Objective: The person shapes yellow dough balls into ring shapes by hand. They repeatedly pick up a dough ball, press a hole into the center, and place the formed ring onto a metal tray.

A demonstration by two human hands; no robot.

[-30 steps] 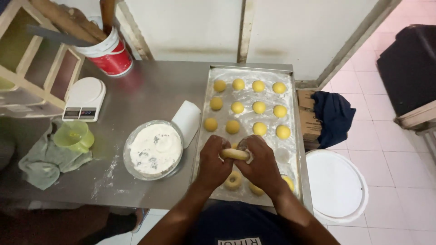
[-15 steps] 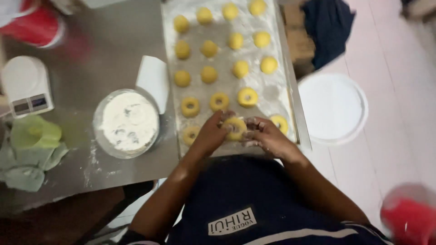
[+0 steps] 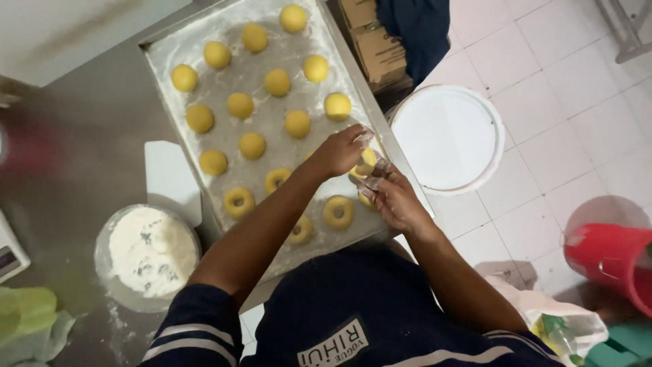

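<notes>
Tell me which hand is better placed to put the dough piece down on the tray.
Probably the left hand: it grips the yellow dough piece from above, directly over the tray. The right hand only supports it from below, near the tray's edge.

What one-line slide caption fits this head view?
Both hands shape a yellow dough piece over a floured metal baking tray.

A baking tray (image 3: pixel 183 51) is lying on the table (image 3: pixel 81 136), with dough balls (image 3: pixel 252 146) sitting in rows at its far end and dough rings (image 3: pixel 239 202) nearer the person. A bowl of flour (image 3: pixel 151 250) is standing left of the tray, and a lidded bucket (image 3: pixel 448 138) is sitting on the floor to its right
</notes>
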